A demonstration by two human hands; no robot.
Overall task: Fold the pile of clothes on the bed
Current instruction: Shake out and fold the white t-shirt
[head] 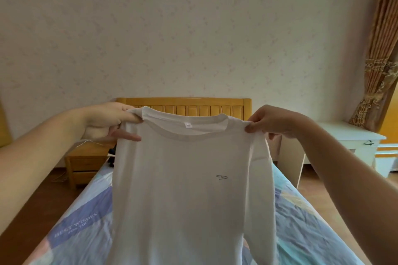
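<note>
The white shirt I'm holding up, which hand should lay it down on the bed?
Neither alone: left hand and right hand each pinch a shoulder of the white shirt, level, over the bed. Lower together.

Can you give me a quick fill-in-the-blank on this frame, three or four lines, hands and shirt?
1. The left hand and right hand hold up a white long-sleeved shirt by its ____.
2. The small mark on the shirt's chest is drawn like a ____.
3. Behind the shirt stands a wooden ____ at the end of the bed.
4. The curtain hangs on the person's ____ side.

Missing words: shoulders; safety pin; headboard; right
</note>
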